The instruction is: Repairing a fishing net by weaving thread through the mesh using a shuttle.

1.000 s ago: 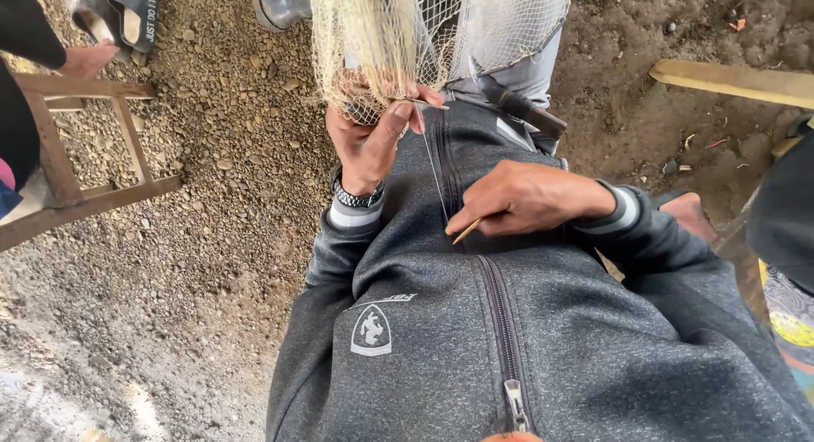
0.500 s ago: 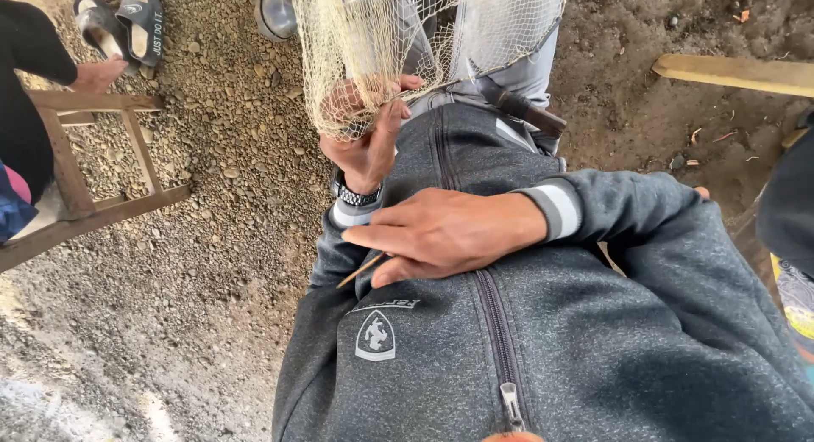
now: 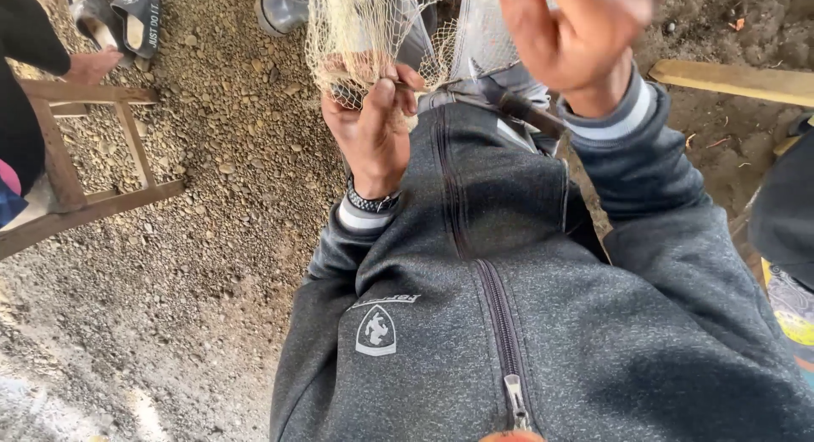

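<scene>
Two hands are up in front of my chest, both at the pale yellow net (image 3: 365, 35) that hangs down from the top edge of the view, above the gravel floor (image 3: 212, 205). My left hand (image 3: 373, 128) is closed on a bunched fold of the mesh, thumb and fingers (image 3: 405, 84) pressed together around it along with a thin stick-like tool I cannot make out clearly. My right hand (image 3: 577, 39) is raised higher, fingers curled; I cannot tell whether it pinches a strand or is empty. I judge the net to be light, soft and limp, with fine threads that would snag and slip, so it is best taken by a gathered bunch rather than a single strand. Off to the left, a wooden frame (image 3: 85, 154) sits on the gravel near another person's sandalled foot (image 3: 119, 22)
</scene>
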